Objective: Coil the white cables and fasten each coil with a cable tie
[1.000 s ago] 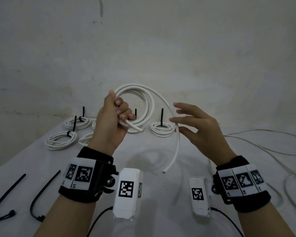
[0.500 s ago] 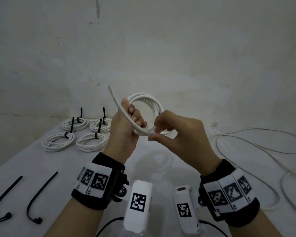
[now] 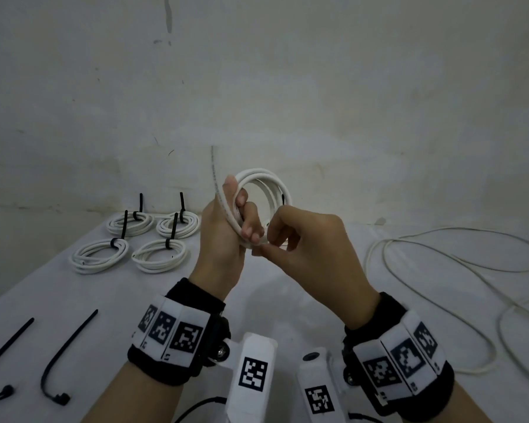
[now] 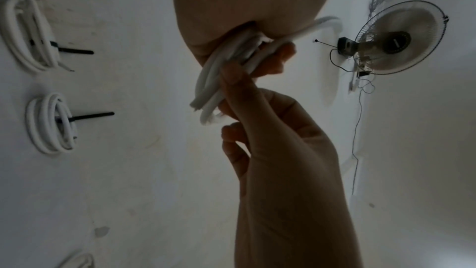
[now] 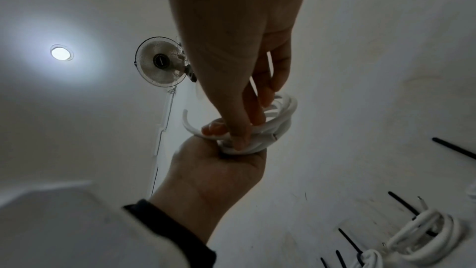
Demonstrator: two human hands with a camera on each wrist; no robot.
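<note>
A white cable coil (image 3: 268, 181) is held upright above the table, with no tie on it. My left hand (image 3: 247, 222) grips its left side, fingers curled through the loop. The cable's free end (image 3: 214, 169) sticks up past the back of that hand. My right hand (image 3: 262, 248) pinches the bottom of the coil between thumb and fingers. In the left wrist view the bunched strands (image 4: 210, 85) run out of the left palm to the right hand's fingertips (image 4: 231, 76). The right wrist view shows the right thumb pressed on the coil (image 5: 279, 121), with the left hand (image 5: 213, 170) below.
Several tied coils (image 3: 100, 254) with black ties lie at the table's back left. Two loose black cable ties (image 3: 68, 355) lie at the front left. A long loose white cable (image 3: 440, 257) sprawls over the table's right side. A wall fan (image 4: 394, 38) hangs overhead.
The hanging tail has been wound round and now points up behind the left hand. My right hand, open and apart a second ago, has closed on the coil's bottom.
</note>
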